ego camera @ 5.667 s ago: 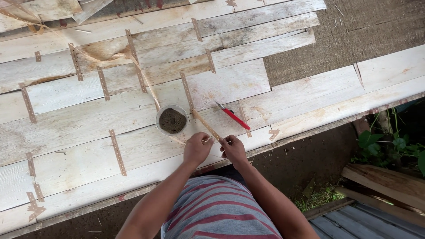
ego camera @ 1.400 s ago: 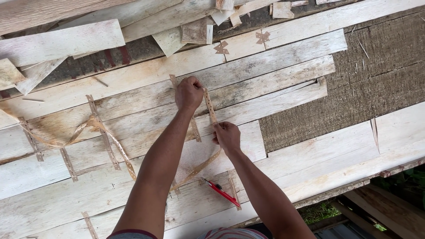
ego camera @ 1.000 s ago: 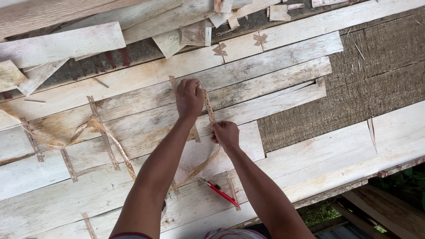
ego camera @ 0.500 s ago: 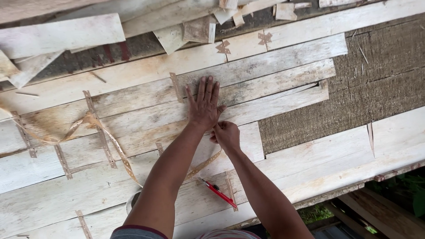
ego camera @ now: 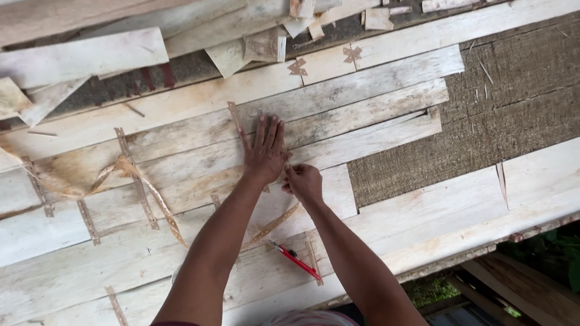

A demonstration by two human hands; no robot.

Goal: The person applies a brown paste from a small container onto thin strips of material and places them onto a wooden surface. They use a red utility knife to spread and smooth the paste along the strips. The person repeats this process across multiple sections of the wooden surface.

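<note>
Left hand (ego camera: 264, 151) is spread flat, palm down on the pale veneer sheets (ego camera: 362, 121) mid-frame, while the right hand (ego camera: 304, 183) just below-right of it pinches a thin brown tape strip (ego camera: 272, 223) trailing down-left toward the red-handled knife (ego camera: 297, 261) near the bottom edge.

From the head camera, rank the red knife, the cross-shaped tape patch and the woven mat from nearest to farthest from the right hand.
From the right hand:
1. Red knife, just below, toward the person.
2. Woven mat, off to the right.
3. Cross-shaped tape patch, up beyond the left hand.
</note>
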